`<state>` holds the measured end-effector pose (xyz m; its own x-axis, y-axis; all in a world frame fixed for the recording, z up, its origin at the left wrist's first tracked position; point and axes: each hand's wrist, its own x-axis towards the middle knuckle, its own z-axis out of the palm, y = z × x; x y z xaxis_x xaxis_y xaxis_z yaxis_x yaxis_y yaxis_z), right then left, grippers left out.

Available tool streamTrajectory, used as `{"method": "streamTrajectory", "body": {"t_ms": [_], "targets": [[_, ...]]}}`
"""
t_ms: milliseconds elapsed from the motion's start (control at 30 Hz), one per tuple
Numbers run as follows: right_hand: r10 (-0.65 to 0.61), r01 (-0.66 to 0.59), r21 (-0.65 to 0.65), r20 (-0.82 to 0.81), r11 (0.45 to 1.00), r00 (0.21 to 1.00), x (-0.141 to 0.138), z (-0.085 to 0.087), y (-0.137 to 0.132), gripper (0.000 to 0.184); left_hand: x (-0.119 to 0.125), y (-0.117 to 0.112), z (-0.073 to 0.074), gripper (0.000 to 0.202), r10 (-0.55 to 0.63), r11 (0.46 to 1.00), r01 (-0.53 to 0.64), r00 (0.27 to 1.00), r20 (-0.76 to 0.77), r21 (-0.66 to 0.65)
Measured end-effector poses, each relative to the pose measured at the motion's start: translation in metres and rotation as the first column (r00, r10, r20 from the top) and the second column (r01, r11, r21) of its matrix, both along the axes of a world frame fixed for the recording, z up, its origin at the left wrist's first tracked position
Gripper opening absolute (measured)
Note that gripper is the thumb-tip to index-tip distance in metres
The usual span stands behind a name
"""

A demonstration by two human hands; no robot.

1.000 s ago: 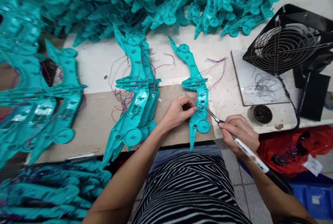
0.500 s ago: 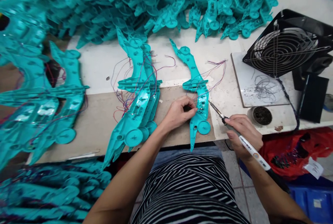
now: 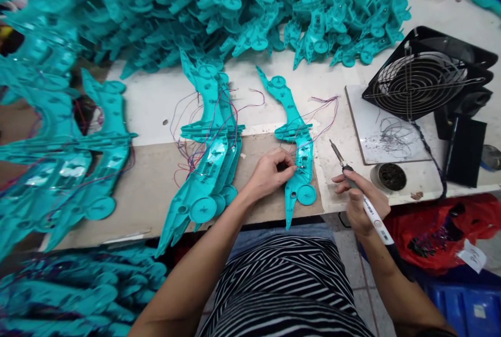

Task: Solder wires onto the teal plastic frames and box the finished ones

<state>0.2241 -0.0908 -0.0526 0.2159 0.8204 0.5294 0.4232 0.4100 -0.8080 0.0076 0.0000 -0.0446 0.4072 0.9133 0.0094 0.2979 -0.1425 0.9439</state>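
Observation:
A teal bow-shaped plastic part (image 3: 304, 157) lies on the table in front of me, thin red and blue wires (image 3: 331, 112) trailing off it to the right. At its lower half, my left hand (image 3: 272, 175) pinches thumb and forefinger together against the left edge; what is between the fingertips is too small to make out. My right hand (image 3: 364, 204) grips a white-and-grey soldering iron (image 3: 371, 217) by its handle. The iron's metal tip points up and left, apart from the teal part.
A large heap of teal parts (image 3: 235, 3) covers the back. Stacked wired parts (image 3: 211, 159) lie to the left. On the right are a black fan (image 3: 415, 81), a white board (image 3: 371, 133) with wire scraps, a small round tin (image 3: 391, 176) and a red bag (image 3: 465, 227).
My right hand has drawn the soldering iron away from the teal part, to the right, and its fingers have loosened a little. My left hand stays at the part's edge.

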Motion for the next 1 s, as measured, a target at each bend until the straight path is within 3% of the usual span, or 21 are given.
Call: {"method": "streamTrajectory", "body": {"t_ms": [200, 267, 367, 433, 600, 733, 800, 867, 1000], "targets": [[-0.128, 0.129, -0.072, 0.022, 0.989, 0.992, -0.008, -0.002, 0.006, 0.025, -0.001, -0.005, 0.001, 0.008, 0.011, 1.000, -0.010, 0.999, -0.052, 0.021], [-0.141, 0.141, -0.156, 0.012, 0.978, 0.990, -0.016, -0.002, 0.009, 0.024, 0.000, -0.008, 0.002, 0.004, 0.097, 0.993, -0.088, 0.989, -0.114, 0.084], [-0.073, 0.045, -0.242, -0.107, 0.969, 0.992, -0.033, -0.006, 0.010, 0.027, 0.001, -0.012, 0.006, 0.030, 0.342, 0.925, -0.280, 0.908, -0.243, 0.256], [-0.029, -0.025, -0.279, -0.188, 0.960, 0.982, -0.045, -0.008, 0.008, 0.030, 0.003, -0.011, 0.009, 0.049, 0.402, 0.905, -0.313, 0.851, -0.338, 0.288], [0.024, -0.143, -0.297, -0.369, 0.944, 0.929, -0.063, -0.007, 0.000, 0.029, 0.013, -0.013, 0.023, 0.074, 0.279, 0.960, -0.200, 0.754, -0.595, 0.196], [-0.061, -0.011, -0.166, -0.425, 0.986, 0.903, -0.054, 0.003, 0.007, 0.026, 0.032, -0.026, 0.032, 0.076, 0.207, 0.978, -0.127, 0.636, -0.744, 0.163], [-0.091, 0.049, -0.106, -0.435, 0.993, 0.896, -0.045, 0.011, 0.012, 0.025, 0.039, -0.034, 0.037, 0.068, 0.173, 0.985, -0.131, 0.638, -0.751, 0.116], [-0.100, 0.086, -0.052, -0.439, 0.995, 0.893, -0.038, 0.019, 0.017, 0.025, 0.039, -0.042, 0.045, 0.065, 0.158, 0.987, -0.141, 0.683, -0.713, 0.083], [-0.080, 0.100, 0.029, -0.415, 0.995, 0.906, -0.028, 0.028, 0.020, 0.027, 0.006, -0.055, 0.074, 0.066, 0.224, 0.973, -0.151, 0.782, -0.581, 0.172]]}}
